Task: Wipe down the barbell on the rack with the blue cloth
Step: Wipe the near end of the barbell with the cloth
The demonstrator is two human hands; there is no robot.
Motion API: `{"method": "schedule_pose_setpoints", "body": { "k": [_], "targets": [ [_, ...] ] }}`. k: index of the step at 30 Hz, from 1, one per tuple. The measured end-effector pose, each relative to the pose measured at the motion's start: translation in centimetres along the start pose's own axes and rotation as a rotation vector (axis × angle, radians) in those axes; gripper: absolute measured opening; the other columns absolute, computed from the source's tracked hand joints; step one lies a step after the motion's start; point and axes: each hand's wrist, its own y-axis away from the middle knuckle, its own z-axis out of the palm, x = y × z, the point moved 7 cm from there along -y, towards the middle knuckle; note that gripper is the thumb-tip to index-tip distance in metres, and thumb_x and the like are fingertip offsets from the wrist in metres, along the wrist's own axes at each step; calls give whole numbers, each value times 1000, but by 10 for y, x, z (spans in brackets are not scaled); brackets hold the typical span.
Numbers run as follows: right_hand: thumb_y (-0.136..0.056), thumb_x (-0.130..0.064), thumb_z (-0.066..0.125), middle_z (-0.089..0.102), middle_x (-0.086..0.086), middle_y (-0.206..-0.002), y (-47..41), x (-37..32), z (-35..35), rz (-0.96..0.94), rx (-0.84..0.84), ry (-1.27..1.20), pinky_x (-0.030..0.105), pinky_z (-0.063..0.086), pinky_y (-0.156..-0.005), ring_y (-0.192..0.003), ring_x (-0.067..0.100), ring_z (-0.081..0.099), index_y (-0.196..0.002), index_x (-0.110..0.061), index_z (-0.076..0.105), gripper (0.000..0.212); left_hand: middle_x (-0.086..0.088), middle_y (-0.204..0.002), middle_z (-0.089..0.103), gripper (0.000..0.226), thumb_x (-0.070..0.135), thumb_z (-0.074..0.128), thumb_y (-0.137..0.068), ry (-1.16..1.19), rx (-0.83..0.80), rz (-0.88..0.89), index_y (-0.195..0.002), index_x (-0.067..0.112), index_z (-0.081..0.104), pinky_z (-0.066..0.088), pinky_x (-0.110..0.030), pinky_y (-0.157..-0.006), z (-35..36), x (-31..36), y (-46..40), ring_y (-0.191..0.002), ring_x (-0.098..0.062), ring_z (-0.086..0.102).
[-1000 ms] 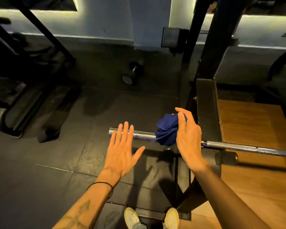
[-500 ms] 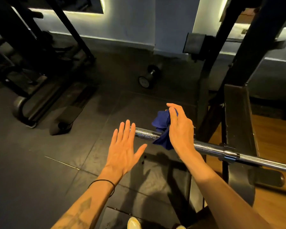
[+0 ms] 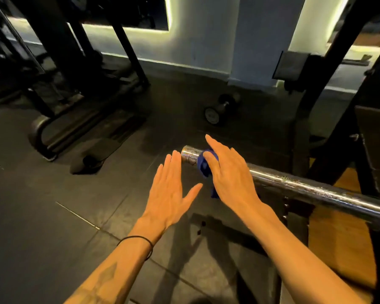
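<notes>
A chrome barbell (image 3: 305,189) runs from its free left end near the middle of the view down to the right edge, resting on the black rack (image 3: 369,150). My right hand (image 3: 230,172) presses the blue cloth (image 3: 204,166) around the bar close to its left end; most of the cloth is hidden under the palm. My left hand (image 3: 169,191) hovers flat and empty just left of the bar's tip, fingers spread, not touching the bar.
A dumbbell (image 3: 217,110) lies on the dark rubber floor beyond the bar. A black machine frame (image 3: 59,119) stands at the left. A wooden platform (image 3: 342,242) lies under the rack at the right. A white wall runs along the back.
My right hand slid the cloth leftward along the bar towards its free end. The view has shifted closer and to the left. My left hand stays flat and empty.
</notes>
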Motion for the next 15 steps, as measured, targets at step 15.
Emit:
{"method": "schedule_pose_setpoints", "body": {
  "k": [15],
  "targets": [
    [-96,-22,49,9,22,-165,6,-23,74,-482,-46,863,51,12,-125,-153,40,8,-158,-2,11,76,8,-164,11,83,9,56,-91,353,123,-86,-158,21,9,12,-18,-118,-11,-3,5,-151,-7,5]
  ]
}}
